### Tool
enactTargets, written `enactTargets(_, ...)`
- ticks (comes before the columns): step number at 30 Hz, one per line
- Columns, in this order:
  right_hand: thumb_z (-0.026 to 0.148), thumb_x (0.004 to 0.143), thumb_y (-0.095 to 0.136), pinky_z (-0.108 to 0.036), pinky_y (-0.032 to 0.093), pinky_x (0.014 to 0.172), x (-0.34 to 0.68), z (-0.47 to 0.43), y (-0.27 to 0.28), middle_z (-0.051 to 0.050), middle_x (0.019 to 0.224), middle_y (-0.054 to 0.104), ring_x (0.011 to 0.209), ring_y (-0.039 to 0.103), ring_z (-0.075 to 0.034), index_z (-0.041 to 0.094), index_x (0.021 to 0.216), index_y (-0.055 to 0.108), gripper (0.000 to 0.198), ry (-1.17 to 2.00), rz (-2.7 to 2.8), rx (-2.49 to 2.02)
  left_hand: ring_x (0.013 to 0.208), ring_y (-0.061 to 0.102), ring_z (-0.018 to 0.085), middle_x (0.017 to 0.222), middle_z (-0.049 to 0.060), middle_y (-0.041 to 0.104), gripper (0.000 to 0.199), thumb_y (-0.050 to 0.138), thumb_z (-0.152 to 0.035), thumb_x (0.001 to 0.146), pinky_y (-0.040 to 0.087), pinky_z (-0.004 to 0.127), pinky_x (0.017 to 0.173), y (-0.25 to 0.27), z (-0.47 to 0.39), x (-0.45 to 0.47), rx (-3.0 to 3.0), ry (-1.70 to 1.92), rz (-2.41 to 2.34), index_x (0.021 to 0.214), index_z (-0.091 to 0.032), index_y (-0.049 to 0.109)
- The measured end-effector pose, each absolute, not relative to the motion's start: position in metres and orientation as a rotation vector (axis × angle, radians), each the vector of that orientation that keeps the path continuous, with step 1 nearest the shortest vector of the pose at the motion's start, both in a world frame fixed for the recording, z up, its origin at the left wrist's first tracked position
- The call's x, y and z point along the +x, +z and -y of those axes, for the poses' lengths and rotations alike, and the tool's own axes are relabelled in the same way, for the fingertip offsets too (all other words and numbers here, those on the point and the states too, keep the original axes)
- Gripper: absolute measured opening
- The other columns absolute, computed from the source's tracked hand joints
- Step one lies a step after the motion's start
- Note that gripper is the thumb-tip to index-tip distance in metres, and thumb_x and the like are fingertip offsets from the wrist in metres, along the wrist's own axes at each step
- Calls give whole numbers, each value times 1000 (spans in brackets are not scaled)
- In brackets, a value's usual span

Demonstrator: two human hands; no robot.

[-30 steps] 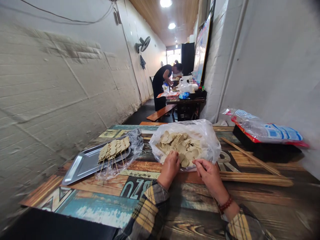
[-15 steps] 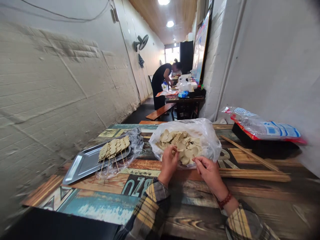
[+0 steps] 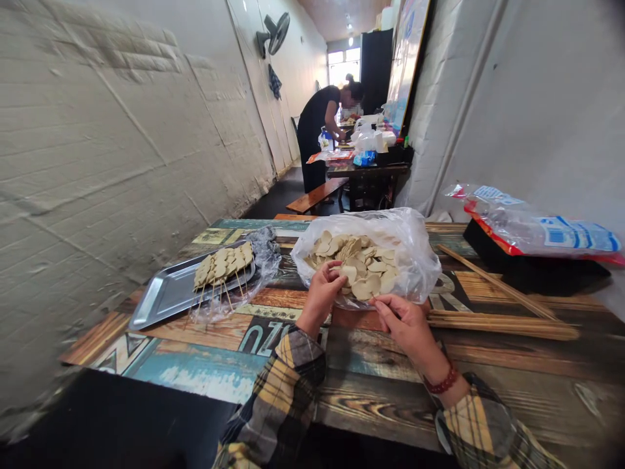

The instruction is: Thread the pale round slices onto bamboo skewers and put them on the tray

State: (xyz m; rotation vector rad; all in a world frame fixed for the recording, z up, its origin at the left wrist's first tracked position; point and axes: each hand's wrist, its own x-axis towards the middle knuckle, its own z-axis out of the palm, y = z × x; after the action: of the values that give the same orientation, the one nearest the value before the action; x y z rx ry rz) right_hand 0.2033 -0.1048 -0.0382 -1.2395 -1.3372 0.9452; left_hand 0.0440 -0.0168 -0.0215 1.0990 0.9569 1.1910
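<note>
Pale beige, thin round slices (image 3: 375,267) lie heaped in an open clear plastic bag (image 3: 415,241) in the middle of the table. My left hand (image 3: 319,293) is at the bag's near side, thumb and fingers pinched on one slice (image 3: 347,273). To its right, my right hand (image 3: 405,326) is closed in a pinch at the bag's near edge, on what looks like a thin bamboo skewer mostly hidden by the fingers. On the left, skewered slices (image 3: 222,266) lie in rows on a metal tray (image 3: 161,296), their sticks pointing toward me.
Loose bamboo skewers (image 3: 508,324) lie right of the bag. Behind them, a plastic package (image 3: 561,231) rests on a black box (image 3: 532,273). Crumpled clear plastic (image 3: 263,260) sits beside the tray. Farther back, a person in black (image 3: 317,124) bends over another table (image 3: 366,170).
The view has tilted down, so everything sits higher in it. My left hand has drawn a slice up from the heap. My right hand stays pinched near the bag's edge.
</note>
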Motion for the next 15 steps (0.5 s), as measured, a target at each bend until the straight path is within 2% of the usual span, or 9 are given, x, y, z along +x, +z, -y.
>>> enactTargets(2,43,88,51,-23,31,45,204,105,-38,5,49,48,45,41,-10,16,87,66,31,950,1349,-1238,53,53,7,66,-4,61,47,76,-25,57,39,17,50,-21,16,43,1093,1195,-959,99,-15,57)
enactTargets(7,43,89,51,-23,34,48,205,105,-37,5,49,49,47,43,-10,16,85,66,32,948,1353,-1221,59,57,9,70,-1,65,38,75,-23,57,42,19,56,-21,15,42,1095,1201,-989,91,-14,60)
enactTargets(15,45,86,52,-21,30,43,204,100,-40,6,48,47,43,40,-9,16,82,67,33,982,1301,-1247,62,57,10,79,1,66,46,66,-23,65,41,18,55,-23,11,42,1197,1233,-1033,109,-15,57)
